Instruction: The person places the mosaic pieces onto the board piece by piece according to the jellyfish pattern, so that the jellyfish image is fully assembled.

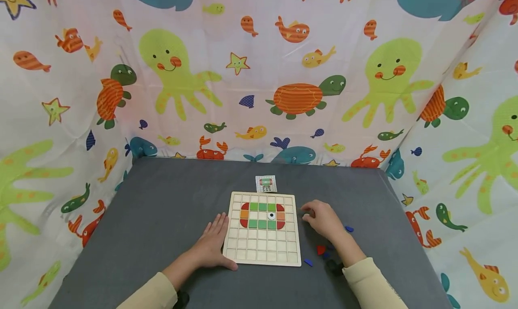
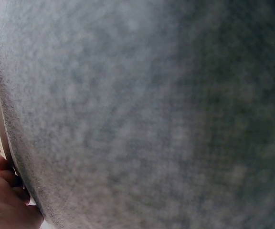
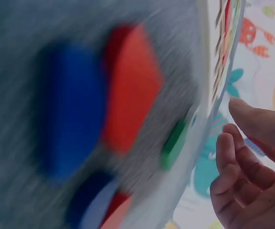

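A light wooden grid board (image 1: 262,256) lies on the table. Its upper rows hold a ring of green, red and orange tiles (image 1: 262,207), with a white eye tile (image 1: 271,216) inside. My left hand (image 1: 210,245) rests against the board's left edge, fingers straight and thumb spread near the lower left corner. Just right of the board hovers my right hand (image 1: 323,220), fingers loosely bent. The right wrist view shows nothing between its thumb and fingers. There, a blue piece (image 3: 75,112), a red piece (image 3: 133,88) and a green piece (image 3: 174,145) lie on the table.
A small picture card (image 1: 265,184) lies just beyond the board's top edge. Loose blue pieces (image 1: 308,262) and a red one (image 1: 321,250) are scattered beside and under my right forearm. The grey table (image 1: 182,201) meets a sea-animal curtain (image 1: 243,133) at the back.
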Motion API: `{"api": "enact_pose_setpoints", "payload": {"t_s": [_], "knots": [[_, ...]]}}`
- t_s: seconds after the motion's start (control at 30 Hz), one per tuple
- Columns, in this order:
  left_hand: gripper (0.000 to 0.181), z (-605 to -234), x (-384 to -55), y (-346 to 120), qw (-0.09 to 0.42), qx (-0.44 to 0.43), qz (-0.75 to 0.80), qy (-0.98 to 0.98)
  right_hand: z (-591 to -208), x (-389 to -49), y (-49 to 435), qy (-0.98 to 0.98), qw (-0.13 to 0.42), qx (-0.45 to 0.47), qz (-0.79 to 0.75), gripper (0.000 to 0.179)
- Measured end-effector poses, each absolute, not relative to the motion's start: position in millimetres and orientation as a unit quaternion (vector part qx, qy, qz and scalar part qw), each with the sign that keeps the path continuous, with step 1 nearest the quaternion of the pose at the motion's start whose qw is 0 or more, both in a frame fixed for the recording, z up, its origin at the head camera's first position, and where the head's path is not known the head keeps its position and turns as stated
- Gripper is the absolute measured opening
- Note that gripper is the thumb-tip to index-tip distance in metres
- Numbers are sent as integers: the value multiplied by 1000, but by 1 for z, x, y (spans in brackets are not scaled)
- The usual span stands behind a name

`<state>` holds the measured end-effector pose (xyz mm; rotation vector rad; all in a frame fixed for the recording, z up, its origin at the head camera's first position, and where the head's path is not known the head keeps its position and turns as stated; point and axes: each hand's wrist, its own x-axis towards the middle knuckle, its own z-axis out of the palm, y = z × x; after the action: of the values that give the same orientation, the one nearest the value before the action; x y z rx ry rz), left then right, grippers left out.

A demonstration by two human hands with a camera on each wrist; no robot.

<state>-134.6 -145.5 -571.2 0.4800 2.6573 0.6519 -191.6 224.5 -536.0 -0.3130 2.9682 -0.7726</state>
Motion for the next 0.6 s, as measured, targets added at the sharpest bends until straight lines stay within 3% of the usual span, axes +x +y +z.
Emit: {"api": "enact_pose_setpoints", "payload": {"t_s": [0.23, 0.6], "knots": [[147, -571, -136, -146, 178, 173, 230, 941, -548, -195, 241, 967, 61, -89, -231, 28], [148, -574, -135, -145, 179, 173, 238, 939, -555, -196, 235, 972, 44, -105, -207, 23]]}}
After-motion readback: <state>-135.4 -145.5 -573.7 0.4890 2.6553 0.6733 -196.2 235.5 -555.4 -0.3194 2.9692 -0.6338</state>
